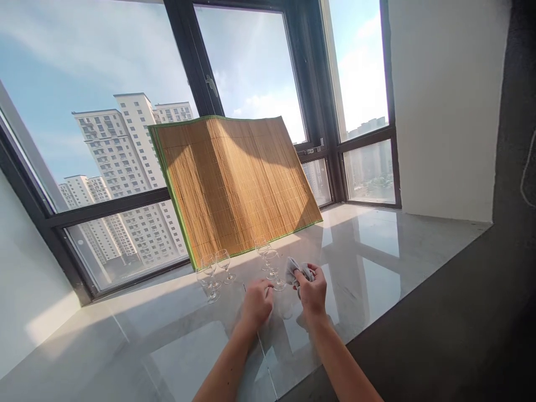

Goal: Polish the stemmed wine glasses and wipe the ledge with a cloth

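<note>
Right hand (312,290) pinches a grey cloth (295,270) above the marble sill (377,251). Left hand (256,302), fingers curled together, is at a wine glass (273,267); actual grip cannot be told. Three more glasses (213,271) stand left, before a bamboo mat (234,184).
</note>
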Tool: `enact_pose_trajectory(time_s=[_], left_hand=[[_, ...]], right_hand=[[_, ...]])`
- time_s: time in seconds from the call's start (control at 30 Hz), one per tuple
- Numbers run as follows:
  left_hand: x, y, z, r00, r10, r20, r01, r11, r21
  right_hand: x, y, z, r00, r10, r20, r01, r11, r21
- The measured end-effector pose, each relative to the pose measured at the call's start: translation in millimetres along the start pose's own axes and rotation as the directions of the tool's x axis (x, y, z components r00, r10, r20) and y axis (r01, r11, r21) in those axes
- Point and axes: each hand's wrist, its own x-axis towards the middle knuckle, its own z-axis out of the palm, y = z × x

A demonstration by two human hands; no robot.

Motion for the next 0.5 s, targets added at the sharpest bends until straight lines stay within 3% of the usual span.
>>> enact_pose_trajectory(time_s=[0.03, 0.07, 0.1, 0.13, 0.17, 0.2, 0.23, 0.27, 0.3, 0.4, 0.5], left_hand=[[3, -3, -7, 0.989, -0.045, -0.144, 0.045, 0.999, -0.005], [5, -8, -15, 0.940, -0.103, -0.324, 0.103, 0.995, -0.017], [8, -14, -23, 0.842, -0.169, -0.512, 0.171, 0.984, -0.045], [10, -22, -30, 0.693, -0.261, -0.672, 0.263, 0.960, -0.102], [11, -30, -37, 0.509, -0.372, -0.776, 0.364, 0.910, -0.198], [12, -40, -43, 0.344, -0.483, -0.805, 0.442, 0.840, -0.315], [12, -50, -48, 0.227, -0.567, -0.792, 0.487, 0.770, -0.411], [12, -61, -52, 0.162, -0.615, -0.772, 0.511, 0.722, -0.467], [11, -72, -54, 0.159, -0.628, -0.761, 0.524, 0.708, -0.474], [10, -100, -58, 0.278, -0.675, -0.683, 0.538, 0.699, -0.472], [10, -116, -57, 0.336, -0.737, -0.587, 0.553, 0.659, -0.510]], right_hand=[[0, -1, -1, 1.000, 0.004, -0.001, -0.004, 1.000, -0.001], [0, -1, -1, 1.000, 0.007, -0.003, -0.007, 1.000, -0.003], [0, -1, -2, 1.000, 0.009, -0.004, -0.009, 1.000, -0.004], [0, -1, -2, 1.000, 0.009, -0.004, -0.009, 1.000, -0.003], [0, -1, -2, 1.000, 0.008, -0.001, -0.008, 1.000, -0.001], [0, 0, -2, 1.000, 0.007, 0.001, -0.007, 1.000, -0.001], [0, 0, -2, 1.000, 0.005, 0.005, -0.005, 1.000, -0.001], [0, 1, -2, 1.000, 0.003, 0.007, -0.003, 1.000, -0.001], [1, 1, -2, 1.000, 0.001, 0.008, -0.001, 1.000, -0.001], [2, 2, -2, 1.000, 0.002, 0.018, -0.002, 1.000, -0.005], [2, 2, -3, 0.999, 0.001, 0.047, 0.000, 1.000, -0.018]])
